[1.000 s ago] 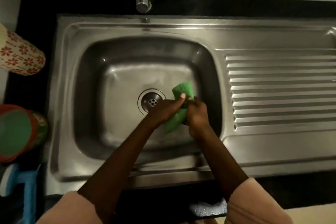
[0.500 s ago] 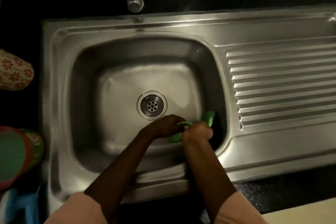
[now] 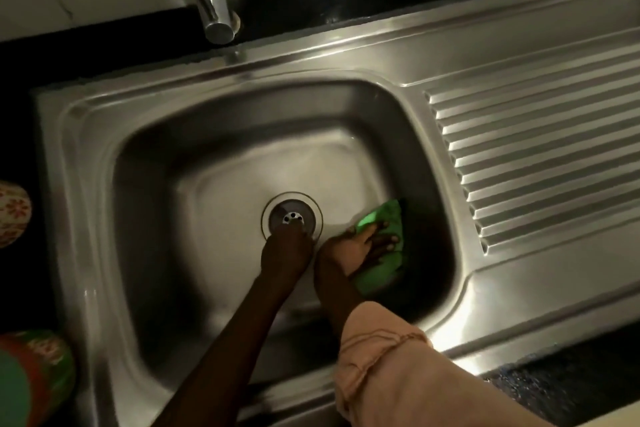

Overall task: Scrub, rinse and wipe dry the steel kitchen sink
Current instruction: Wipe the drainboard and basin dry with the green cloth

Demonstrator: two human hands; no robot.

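Observation:
The steel sink [image 3: 86,184] fills the view, its drain [image 3: 277,213] in the middle of the basin floor. My right hand [image 3: 360,246] presses flat on a green cloth [image 3: 384,270] at the basin's right side, fingers spread over it. The cloth lies against the floor and the lower right wall. My left hand [image 3: 285,253] rests at the near edge of the drain, fingers curled under, with nothing visible in it. It sits just left of my right hand and apart from the cloth.
The tap spout [image 3: 214,10] hangs over the sink's back rim. A ribbed drainboard [image 3: 536,156] lies to the right. A floral cup [image 3: 12,215] and a red-and-green container [image 3: 31,381] stand on the left. Black counter [image 3: 571,388] runs along the front.
Both hands held the cloth bunched above the basin. Now the cloth is spread on the basin's right side under my right hand, and my left hand has let go and sits by the drain.

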